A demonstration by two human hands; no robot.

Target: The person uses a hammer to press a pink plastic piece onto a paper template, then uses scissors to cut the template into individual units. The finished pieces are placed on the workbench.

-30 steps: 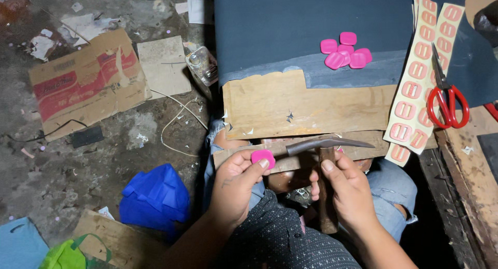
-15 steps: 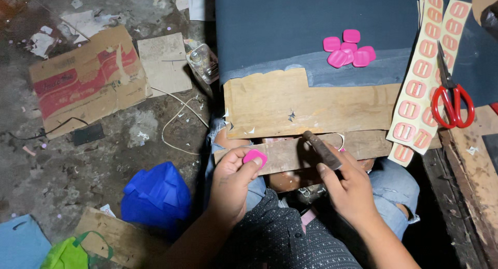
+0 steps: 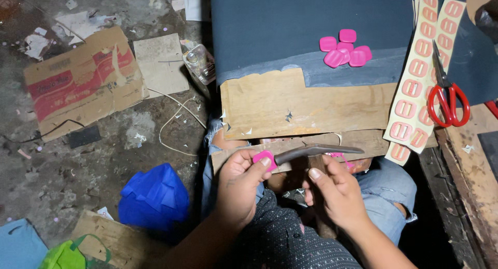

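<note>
— What does the head view show in the hands?

— The left hand (image 3: 238, 183) pinches a small pink plastic piece (image 3: 264, 159) between thumb and fingertips, grip closed on it, just below the front edge of the wooden board (image 3: 290, 105). The right hand (image 3: 337, 194) is wrapped around the handle of a hammer (image 3: 316, 151), whose dark metal head lies across that same edge.

— How would the pink piece handle?

— Light, stiff and smooth, I judge, so it could slip; holding it by the edges looks best. The hammer seems head-heavy.

— Anything else near the board?

— A pile of pink pieces (image 3: 345, 48) lies beyond it on dark sheet, with red scissors (image 3: 448, 95) and a punched card strip (image 3: 420, 77) to its right.
</note>
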